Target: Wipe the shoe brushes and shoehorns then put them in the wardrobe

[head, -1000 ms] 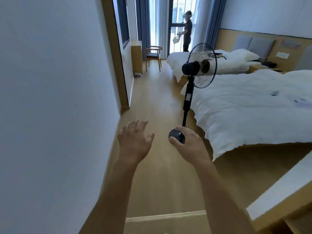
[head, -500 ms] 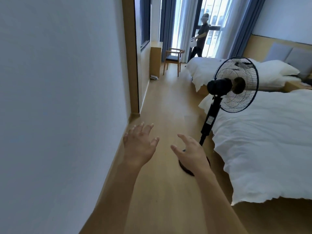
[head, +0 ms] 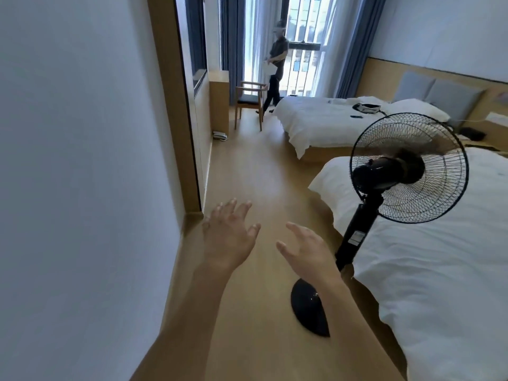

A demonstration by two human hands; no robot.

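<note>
Neither grip holds anything; right forearm (head: 354, 320) hides fan base (head: 308, 309).

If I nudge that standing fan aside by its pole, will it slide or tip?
The fan probably tips before it slides: its wide cage and motor sit high on a thin pole. The round base looks low and flat, so it may be weighted. Pushing low on the pole seems safer. The bed beside it would likely catch a fall.

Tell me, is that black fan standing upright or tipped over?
Upright: the fan stands on its round base on the floor, pole rising beside the bed.
</note>
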